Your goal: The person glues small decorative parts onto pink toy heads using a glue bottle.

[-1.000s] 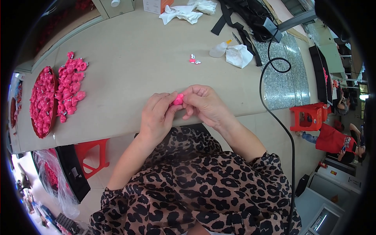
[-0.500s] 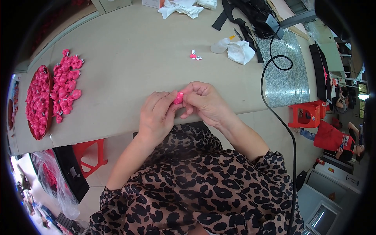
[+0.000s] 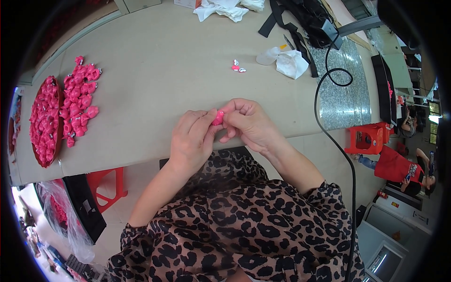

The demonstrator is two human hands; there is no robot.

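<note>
Between my hands, just over the table's near edge, is a small glossy pink plastic piece. My left hand pinches it from the left with thumb and fingers. From the right, my right hand has its thumb and index finger closed at the same piece, its other fingers curled; whether something smaller sits in that pinch is hidden. Farther off on the table lie a few tiny pink-and-white pieces. At the left, many similar pink pieces are heaped beside a reddish round tray full of them.
A clear squeeze bottle with a yellow tip and a white cloth lie at the far right. A black cable loops down past the table's right side. Red stools stand beyond, near a person in a red apron.
Both hands and the pink piece sit slightly farther right in view, along with a slight shift of the scene. The grip on the piece looks much the same.
</note>
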